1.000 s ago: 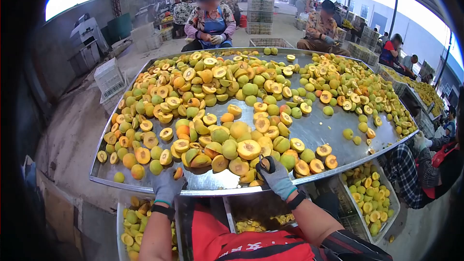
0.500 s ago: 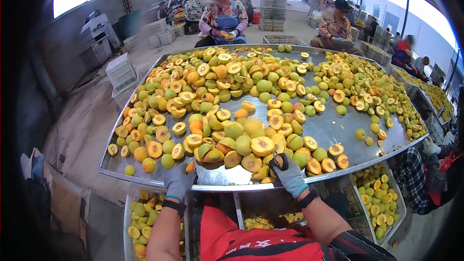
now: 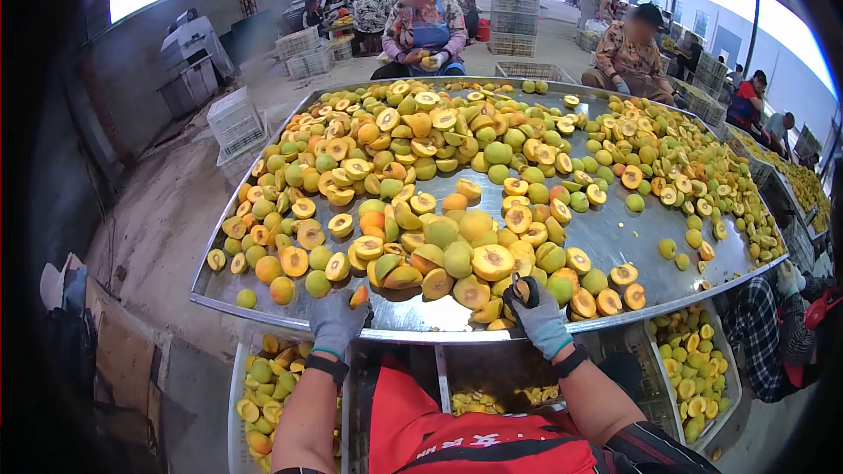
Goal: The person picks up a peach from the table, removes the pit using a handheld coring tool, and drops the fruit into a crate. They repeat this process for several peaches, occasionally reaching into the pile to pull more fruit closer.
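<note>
My left hand (image 3: 338, 323), in a grey glove, is at the near rim of the metal table (image 3: 413, 334). Its fingers are closed on an orange-yellow peach piece (image 3: 358, 297). To the right, my right hand (image 3: 541, 319), gloved too, grips a small dark tool (image 3: 523, 291) with a curved metal part; its exact kind is hard to make out. Between and beyond my hands lies a heap of yellow-green peaches, many cut in half. One large peach half (image 3: 493, 262) faces up with its brown centre showing, close to the tool.
Below the table edge are a crate of peach halves (image 3: 265, 395) at left, another crate (image 3: 694, 360) at right, and a bin with cut pieces (image 3: 479, 401) between. Two people (image 3: 424, 26) sit across the table. A person in a plaid sleeve (image 3: 757, 325) is at right.
The view has swung slightly, so the table and fruit appear farther right. Both hands keep their hold near the table rim, with little movement relative to the fruit.
</note>
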Demonstrator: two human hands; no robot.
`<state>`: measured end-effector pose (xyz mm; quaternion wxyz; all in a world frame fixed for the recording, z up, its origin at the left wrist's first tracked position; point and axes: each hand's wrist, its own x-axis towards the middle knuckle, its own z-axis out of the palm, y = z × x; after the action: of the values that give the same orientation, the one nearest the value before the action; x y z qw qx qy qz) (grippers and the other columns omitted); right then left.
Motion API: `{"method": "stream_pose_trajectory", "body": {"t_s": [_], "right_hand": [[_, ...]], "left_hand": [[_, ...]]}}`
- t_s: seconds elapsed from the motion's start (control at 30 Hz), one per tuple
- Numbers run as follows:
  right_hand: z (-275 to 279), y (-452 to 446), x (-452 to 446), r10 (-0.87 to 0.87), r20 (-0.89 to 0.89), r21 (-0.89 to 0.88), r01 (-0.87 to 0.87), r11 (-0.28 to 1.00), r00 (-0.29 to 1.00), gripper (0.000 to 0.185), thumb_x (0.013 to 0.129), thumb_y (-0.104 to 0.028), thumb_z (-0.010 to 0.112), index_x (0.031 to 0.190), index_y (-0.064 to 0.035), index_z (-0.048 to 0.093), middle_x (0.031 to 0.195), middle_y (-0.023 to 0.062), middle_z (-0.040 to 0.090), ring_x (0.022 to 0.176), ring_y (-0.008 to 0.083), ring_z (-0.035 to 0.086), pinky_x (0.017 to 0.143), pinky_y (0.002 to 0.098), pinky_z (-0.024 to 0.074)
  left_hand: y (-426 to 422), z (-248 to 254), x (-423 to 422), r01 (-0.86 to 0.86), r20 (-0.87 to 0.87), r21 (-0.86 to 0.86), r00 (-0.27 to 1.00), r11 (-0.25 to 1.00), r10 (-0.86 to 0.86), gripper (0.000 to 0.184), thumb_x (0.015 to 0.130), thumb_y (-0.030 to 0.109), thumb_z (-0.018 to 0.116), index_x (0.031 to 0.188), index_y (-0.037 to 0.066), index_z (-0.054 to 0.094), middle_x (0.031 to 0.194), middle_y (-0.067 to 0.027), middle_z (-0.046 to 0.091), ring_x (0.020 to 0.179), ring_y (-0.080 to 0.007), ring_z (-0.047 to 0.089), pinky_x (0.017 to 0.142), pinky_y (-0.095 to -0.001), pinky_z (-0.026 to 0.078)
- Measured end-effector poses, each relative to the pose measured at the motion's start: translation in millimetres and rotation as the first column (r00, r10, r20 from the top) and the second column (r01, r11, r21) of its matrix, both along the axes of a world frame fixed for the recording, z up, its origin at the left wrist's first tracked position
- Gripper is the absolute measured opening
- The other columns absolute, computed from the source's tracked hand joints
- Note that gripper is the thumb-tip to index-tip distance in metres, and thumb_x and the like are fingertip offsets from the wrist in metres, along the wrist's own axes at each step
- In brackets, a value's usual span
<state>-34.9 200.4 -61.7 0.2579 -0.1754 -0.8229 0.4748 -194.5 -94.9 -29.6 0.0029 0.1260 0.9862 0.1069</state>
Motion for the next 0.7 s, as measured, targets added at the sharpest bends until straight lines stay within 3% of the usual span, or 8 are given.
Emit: {"method": "stream_pose_trajectory", "body": {"t_s": [0.03,0.17,0.27,0.47,0.7], "right_hand": [[-1.6,3.3,0.9,-0.031,0.053,0.055,0.028,0.998,0.998,0.031,0.077,-0.031,0.066,0.093,-0.0061,0.056,0.080,0.0152,0.062,0.075,0.0320,0.060,0.066,0.0371,0.0472],[-8.8,4.4,1.2,-0.014,-0.023,-0.010,0.014,1.000,1.000,0.031,0.077,-0.029,0.067,0.094,-0.0052,0.056,0.080,0.0154,0.061,0.076,0.0300,0.061,0.067,0.0351,0.0475],[-1.1,0.9,2.2,0.030,-0.075,-0.099,-0.038,0.994,0.997,0.025,0.078,-0.023,0.066,0.093,-0.0053,0.056,0.078,0.0115,0.061,0.072,0.0232,0.060,0.066,0.0310,0.0470],[3.1,1.5,3.2,-0.004,-0.013,0.070,0.005,0.998,1.000,0.026,0.078,-0.026,0.066,0.092,-0.0065,0.055,0.076,0.0122,0.060,0.069,0.0258,0.059,0.063,0.0332,0.0461],[-1.8,2.5,1.7,0.003,-0.046,0.050,-0.001,0.999,0.999,0.027,0.078,-0.028,0.065,0.090,-0.0065,0.054,0.076,0.0140,0.059,0.069,0.0300,0.058,0.063,0.0353,0.0458]], "left_hand": [[1.8,1.4,-0.1,0.010,-0.001,0.004,1.000,1.000,-0.010,0.032,0.075,0.038,0.059,0.090,0.011,0.065,0.090,-0.0146,0.064,0.087,-0.0326,0.060,0.074,-0.0412,0.047],[1.8,0.2,2.8,-0.027,0.066,0.061,0.998,0.998,0.023,0.031,0.075,0.038,0.060,0.087,0.009,0.064,0.092,-0.0156,0.063,0.086,-0.0329,0.060,0.074,-0.0413,0.047],[-0.9,-6.9,-0.8,0.015,-0.036,0.088,0.999,0.996,-0.012,0.032,0.076,0.039,0.059,0.086,0.009,0.064,0.090,-0.0160,0.063,0.085,-0.0342,0.059,0.073,-0.0420,0.046],[2.1,-0.8,-0.4,-0.005,0.007,0.047,1.000,0.999,0.005,0.033,0.078,0.040,0.056,0.085,0.010,0.065,0.086,-0.0151,0.064,0.084,-0.0341,0.060,0.074,-0.0414,0.046],[0.1,-6.3,-2.5,-0.011,0.010,0.041,1.000,0.999,0.011,0.033,0.075,0.041,0.060,0.091,0.013,0.065,0.089,-0.0124,0.065,0.085,-0.0308,0.060,0.074,-0.0405,0.046]]}}
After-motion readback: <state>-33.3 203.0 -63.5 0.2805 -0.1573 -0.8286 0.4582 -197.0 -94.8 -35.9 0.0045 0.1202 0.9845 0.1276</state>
